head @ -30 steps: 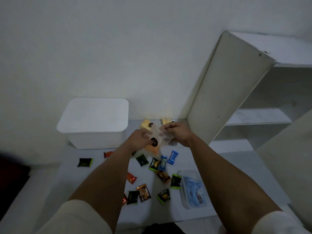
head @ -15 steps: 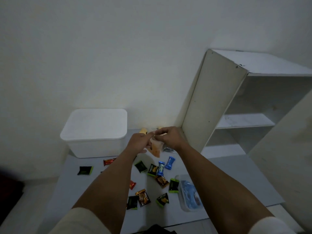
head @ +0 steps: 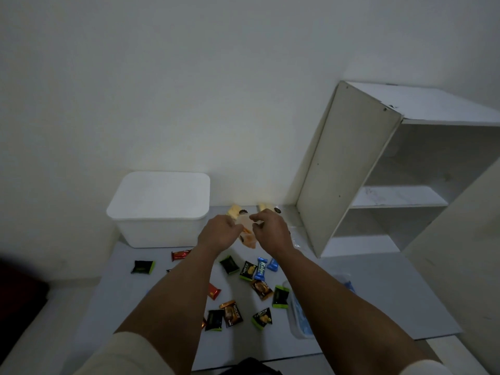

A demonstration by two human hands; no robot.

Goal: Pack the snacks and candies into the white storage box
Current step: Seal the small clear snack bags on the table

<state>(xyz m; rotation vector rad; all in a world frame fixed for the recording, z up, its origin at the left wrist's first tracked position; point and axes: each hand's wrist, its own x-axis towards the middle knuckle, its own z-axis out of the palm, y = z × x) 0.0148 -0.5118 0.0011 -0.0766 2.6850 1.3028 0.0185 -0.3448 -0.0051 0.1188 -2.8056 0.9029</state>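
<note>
We see left hand point(head: 220, 232) and right hand point(head: 270, 228) pinching a clear snack bag point(head: 247, 235) above the tabletop point(head: 378, 288); lidded white storage box point(head: 162, 209) at 10 o'clock, loose candies point(head: 247, 293) at 6.

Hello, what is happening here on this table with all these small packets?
A person is sorting snacks. Both hands, the left hand and the right hand, hold a clear snack bag with orange contents above the table. The white storage box stands at the back left with its lid on. Many small wrapped candies, such as a blue candy, lie loose on the table, not yet packed. A clear container with blue contents sits under the right forearm.
</note>
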